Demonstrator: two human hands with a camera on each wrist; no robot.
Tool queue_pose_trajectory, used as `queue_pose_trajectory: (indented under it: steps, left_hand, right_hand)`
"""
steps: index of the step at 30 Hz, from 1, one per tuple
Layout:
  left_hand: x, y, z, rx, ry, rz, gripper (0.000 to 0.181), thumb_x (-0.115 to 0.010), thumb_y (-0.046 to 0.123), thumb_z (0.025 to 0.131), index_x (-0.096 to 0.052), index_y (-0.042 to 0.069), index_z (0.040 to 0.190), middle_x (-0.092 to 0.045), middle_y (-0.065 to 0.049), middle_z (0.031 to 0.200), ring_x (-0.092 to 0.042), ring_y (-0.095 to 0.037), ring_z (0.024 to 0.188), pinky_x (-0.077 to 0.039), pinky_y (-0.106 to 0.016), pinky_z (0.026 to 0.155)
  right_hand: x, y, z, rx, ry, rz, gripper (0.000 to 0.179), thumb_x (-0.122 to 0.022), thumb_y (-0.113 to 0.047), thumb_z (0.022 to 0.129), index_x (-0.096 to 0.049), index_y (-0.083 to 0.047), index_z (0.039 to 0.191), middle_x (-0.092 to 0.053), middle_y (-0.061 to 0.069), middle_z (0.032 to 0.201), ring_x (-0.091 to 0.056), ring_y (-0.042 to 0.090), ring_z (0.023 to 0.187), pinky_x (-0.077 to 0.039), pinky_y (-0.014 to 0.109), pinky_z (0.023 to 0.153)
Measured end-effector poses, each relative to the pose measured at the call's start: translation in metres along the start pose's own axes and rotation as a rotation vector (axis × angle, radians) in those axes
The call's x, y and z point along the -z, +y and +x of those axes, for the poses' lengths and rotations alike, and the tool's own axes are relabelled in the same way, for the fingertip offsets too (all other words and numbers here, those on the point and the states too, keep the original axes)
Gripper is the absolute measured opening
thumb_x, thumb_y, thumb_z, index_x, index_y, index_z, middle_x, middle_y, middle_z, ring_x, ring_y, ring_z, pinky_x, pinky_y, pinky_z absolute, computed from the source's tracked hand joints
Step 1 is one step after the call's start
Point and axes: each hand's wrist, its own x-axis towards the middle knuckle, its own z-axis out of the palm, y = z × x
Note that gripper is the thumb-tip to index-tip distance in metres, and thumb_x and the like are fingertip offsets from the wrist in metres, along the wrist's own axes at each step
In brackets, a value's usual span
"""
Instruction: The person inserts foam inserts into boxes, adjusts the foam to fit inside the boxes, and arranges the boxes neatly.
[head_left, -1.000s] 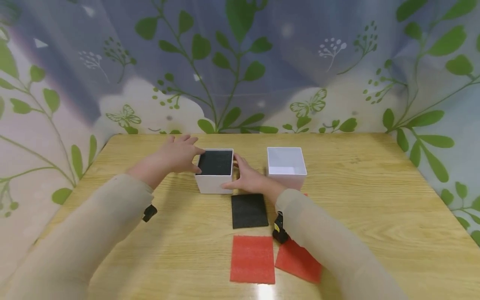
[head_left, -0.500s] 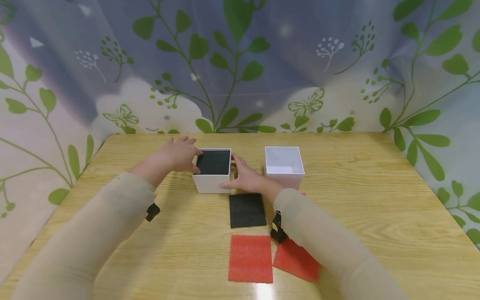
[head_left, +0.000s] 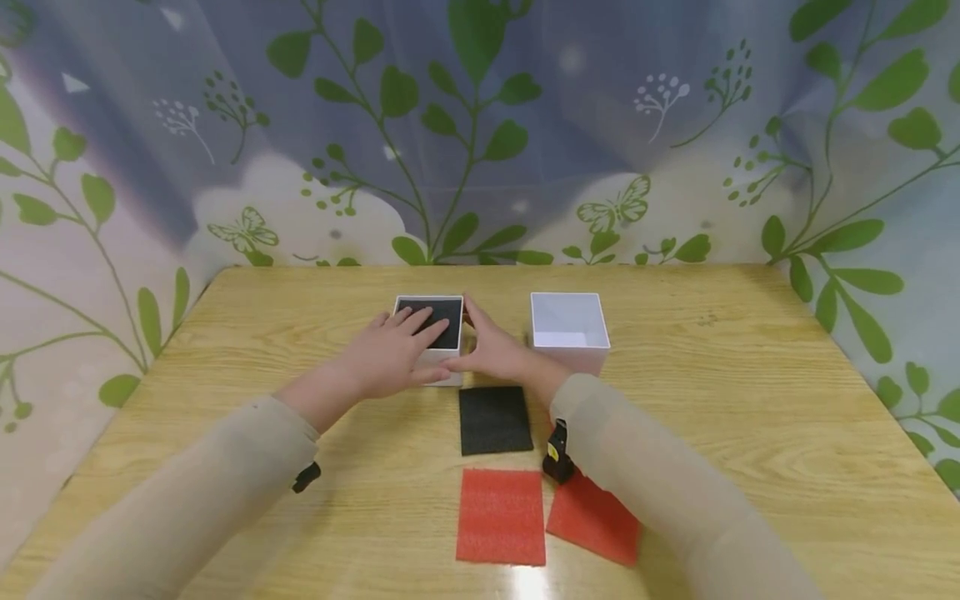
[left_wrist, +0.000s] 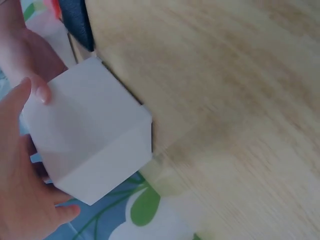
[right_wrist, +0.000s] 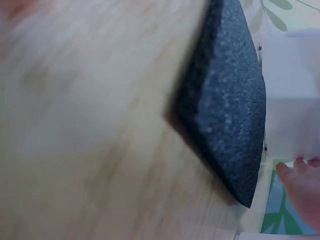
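Observation:
A white square box [head_left: 442, 356] stands left of centre on the table in the head view, with a black foam square [head_left: 453, 311] lying inside near its rim. My left hand [head_left: 384, 354] reaches over the front left of this box, its outstretched fingers lying over the black foam and the thumb in front of the wall. My right hand [head_left: 497, 352] grips the box's right side, thumb at the front and fingers towards the back. In the left wrist view the box [left_wrist: 90, 115] shows its outer walls. Another black foam square [head_left: 495, 421] lies flat below the right hand.
To the right stands a second white box [head_left: 581, 360], its top open. Nearer the front lie a red square [head_left: 500, 517] and another red square [head_left: 596, 518], partly under the right forearm. A leaf-patterned curtain [head_left: 480, 208] hangs behind the wooden table [head_left: 735, 400].
My left hand has moved from the box's left edge to over its top, fingers now spread across the black foam. The right hand stays on the box, its fingers slightly straighter.

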Motion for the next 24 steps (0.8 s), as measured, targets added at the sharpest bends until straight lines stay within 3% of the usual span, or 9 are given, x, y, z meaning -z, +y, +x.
queue_pose_trajectory:
  steps: [6,14,24]
  left_hand:
    - [-0.005,0.003,0.012,-0.003,0.032,0.009,0.082,-0.042,0.064,0.088,-0.026,0.010,0.148,-0.023,-0.013,0.151,-0.021,-0.032,0.137,-0.022,-0.056,0.105]
    - [-0.008,0.002,0.019,-0.045,0.048,-0.029,0.090,-0.051,0.064,0.084,-0.025,0.005,0.147,-0.019,-0.015,0.152,-0.019,-0.033,0.138,-0.027,-0.054,0.103]
    - [-0.008,0.008,0.023,0.000,0.034,-0.019,0.094,-0.053,0.067,0.081,-0.023,0.008,0.148,-0.016,-0.008,0.154,-0.018,-0.031,0.138,-0.027,-0.059,0.101]
  right_hand:
    - [0.002,0.003,0.003,0.036,0.005,0.017,0.096,-0.076,-0.019,0.079,-0.009,-0.012,0.148,-0.019,0.012,0.149,-0.019,0.031,0.137,-0.026,0.043,0.107]
    - [0.001,0.000,0.003,-0.018,-0.025,-0.028,0.101,-0.073,-0.027,0.082,0.001,-0.017,0.150,-0.005,0.008,0.154,-0.016,0.025,0.139,-0.026,0.040,0.107]
    - [0.000,0.000,0.003,-0.050,-0.022,-0.032,0.106,-0.074,-0.036,0.079,0.003,-0.022,0.150,-0.004,0.006,0.154,-0.016,0.024,0.139,-0.025,0.041,0.107]
